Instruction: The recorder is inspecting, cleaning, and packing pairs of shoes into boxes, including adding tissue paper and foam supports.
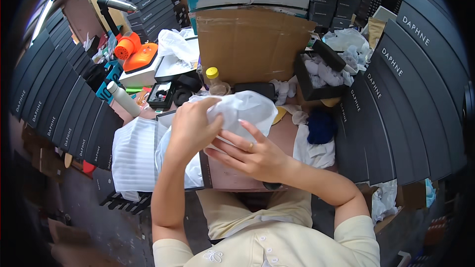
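A thin, translucent white sheet [252, 111], like tissue paper or a soft bag, is bunched up above the middle of the table. My left hand [193, 123] has its fingers curled on the sheet's left part. Against its lower side is my right hand [255, 155], with a ring on one finger; its fingers are stretched out and apart, pointing left. Where the two hands come close, some fingertips are hidden. Below my left forearm lies an open dark box [207, 168] lined with white paper, beside a ribbed white foam sheet [133, 155].
Stacks of dark shoe boxes [396, 104] wall in the right side, and more boxes [64, 113] the left. A cardboard panel [255, 44] stands behind. Nearby are a white bottle [123, 100], a yellow-capped bottle [213, 74], an orange device [141, 58] and a navy cloth [321, 126].
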Action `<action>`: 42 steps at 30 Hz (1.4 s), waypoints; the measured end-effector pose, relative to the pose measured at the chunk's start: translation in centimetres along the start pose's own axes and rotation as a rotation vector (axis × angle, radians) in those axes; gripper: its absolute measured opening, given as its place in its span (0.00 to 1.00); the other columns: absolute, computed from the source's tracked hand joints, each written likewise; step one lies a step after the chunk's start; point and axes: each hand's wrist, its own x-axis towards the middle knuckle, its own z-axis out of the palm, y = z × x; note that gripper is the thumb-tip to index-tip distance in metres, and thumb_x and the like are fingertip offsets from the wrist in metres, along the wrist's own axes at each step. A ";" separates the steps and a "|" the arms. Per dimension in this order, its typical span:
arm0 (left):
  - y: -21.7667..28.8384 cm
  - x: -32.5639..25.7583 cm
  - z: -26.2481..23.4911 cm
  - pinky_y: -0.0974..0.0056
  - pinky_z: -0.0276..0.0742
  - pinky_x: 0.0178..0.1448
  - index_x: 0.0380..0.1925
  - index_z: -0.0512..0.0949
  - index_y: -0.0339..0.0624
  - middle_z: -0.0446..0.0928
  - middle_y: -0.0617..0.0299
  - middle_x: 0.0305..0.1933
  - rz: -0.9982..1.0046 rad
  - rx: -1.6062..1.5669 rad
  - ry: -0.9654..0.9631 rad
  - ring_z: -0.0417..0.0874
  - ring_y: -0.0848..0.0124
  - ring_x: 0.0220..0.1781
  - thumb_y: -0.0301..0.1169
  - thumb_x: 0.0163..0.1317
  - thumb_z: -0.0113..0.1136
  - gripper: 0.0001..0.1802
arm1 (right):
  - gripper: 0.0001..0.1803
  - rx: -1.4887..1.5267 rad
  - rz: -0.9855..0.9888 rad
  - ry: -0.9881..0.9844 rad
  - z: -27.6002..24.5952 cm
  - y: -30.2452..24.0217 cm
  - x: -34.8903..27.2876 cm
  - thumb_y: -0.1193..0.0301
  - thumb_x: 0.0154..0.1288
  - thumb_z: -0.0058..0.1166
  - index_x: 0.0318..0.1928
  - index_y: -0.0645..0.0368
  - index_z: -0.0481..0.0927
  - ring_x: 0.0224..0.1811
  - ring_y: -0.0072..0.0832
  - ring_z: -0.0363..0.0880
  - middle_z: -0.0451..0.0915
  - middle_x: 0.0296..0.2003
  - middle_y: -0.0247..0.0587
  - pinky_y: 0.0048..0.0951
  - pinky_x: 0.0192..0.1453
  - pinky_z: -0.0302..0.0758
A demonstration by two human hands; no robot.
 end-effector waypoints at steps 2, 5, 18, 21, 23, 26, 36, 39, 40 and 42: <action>-2.7 -1.1 0.1 0.53 0.76 0.37 0.46 0.76 0.40 0.79 0.48 0.26 -0.009 0.154 0.068 0.82 0.52 0.30 0.33 0.53 0.59 0.19 | 0.20 0.057 0.014 -0.088 -2.9 -1.0 -2.0 0.66 0.52 0.59 0.49 0.50 0.78 0.58 0.35 0.69 0.76 0.49 0.37 0.54 0.67 0.55; -4.8 -2.4 -0.3 0.53 0.73 0.34 0.31 0.77 0.41 0.76 0.52 0.27 -0.066 0.428 0.414 0.79 0.53 0.31 0.31 0.57 0.55 0.06 | 0.34 0.288 0.616 -0.224 -5.9 -3.9 -5.3 0.57 0.41 0.68 0.52 0.53 0.76 0.66 0.57 0.55 0.64 0.59 0.51 0.53 0.66 0.60; -9.5 -5.6 -2.1 0.56 0.74 0.38 0.33 0.79 0.43 0.73 0.57 0.38 -0.108 0.942 0.312 0.77 0.59 0.39 0.29 0.47 0.63 0.11 | 0.35 2.065 1.657 0.526 -7.7 -5.0 -17.1 0.44 0.61 0.39 0.49 0.65 0.75 0.30 0.44 0.84 0.82 0.39 0.49 0.36 0.23 0.82; -7.9 -1.0 -2.2 0.57 0.70 0.23 0.48 0.77 0.49 0.73 0.58 0.18 -0.054 0.722 0.566 0.74 0.61 0.17 0.29 0.52 0.60 0.20 | 0.30 2.216 1.615 0.969 -9.5 -7.8 -16.6 0.43 0.62 0.40 0.41 0.57 0.80 0.25 0.37 0.83 0.83 0.38 0.47 0.34 0.21 0.80; -3.4 1.4 -0.9 0.58 0.68 0.19 0.60 0.70 0.53 0.70 0.57 0.12 0.089 0.466 0.660 0.72 0.63 0.12 0.26 0.53 0.57 0.30 | 0.29 2.078 1.844 1.548 -10.4 -9.0 -14.6 0.43 0.61 0.40 0.41 0.56 0.80 0.28 0.37 0.84 0.83 0.36 0.44 0.35 0.23 0.80; 0.5 1.8 3.7 0.56 0.73 0.26 0.39 0.82 0.52 0.73 0.56 0.14 0.271 0.281 0.470 0.78 0.58 0.18 0.27 0.50 0.57 0.15 | 0.28 2.091 1.635 1.553 -10.4 -10.5 -14.6 0.43 0.60 0.41 0.38 0.54 0.80 0.26 0.38 0.83 0.83 0.34 0.42 0.35 0.19 0.79; 4.7 -3.5 7.1 0.58 0.64 0.23 0.25 0.82 0.38 0.69 0.48 0.14 0.089 -0.290 0.191 0.70 0.53 0.15 0.36 0.58 0.61 0.12 | 0.32 2.158 1.668 1.388 -11.3 -11.2 -15.9 0.40 0.60 0.38 0.46 0.53 0.79 0.21 0.40 0.81 0.83 0.36 0.43 0.30 0.20 0.76; 7.5 -6.5 6.2 0.60 0.65 0.21 0.37 0.83 0.42 0.71 0.49 0.15 0.070 -0.401 0.080 0.73 0.55 0.15 0.34 0.58 0.61 0.10 | 0.35 2.157 1.636 1.210 -10.2 -10.7 -16.0 0.39 0.60 0.38 0.49 0.56 0.77 0.20 0.41 0.81 0.83 0.36 0.43 0.30 0.21 0.76; 7.7 -7.4 6.4 0.60 0.65 0.21 0.39 0.83 0.43 0.72 0.49 0.15 0.100 -0.434 0.058 0.74 0.56 0.15 0.32 0.57 0.61 0.11 | 0.35 2.009 1.695 1.041 -10.1 -10.7 -15.3 0.39 0.60 0.38 0.49 0.57 0.77 0.21 0.42 0.81 0.83 0.36 0.43 0.30 0.21 0.77; 8.8 -8.8 5.8 0.60 0.68 0.22 0.41 0.83 0.42 0.72 0.49 0.15 0.142 -0.533 -0.044 0.76 0.57 0.16 0.29 0.57 0.60 0.12 | 0.36 1.700 1.753 0.717 -10.2 -10.9 -13.5 0.40 0.61 0.39 0.50 0.60 0.75 0.22 0.42 0.81 0.83 0.36 0.44 0.30 0.22 0.78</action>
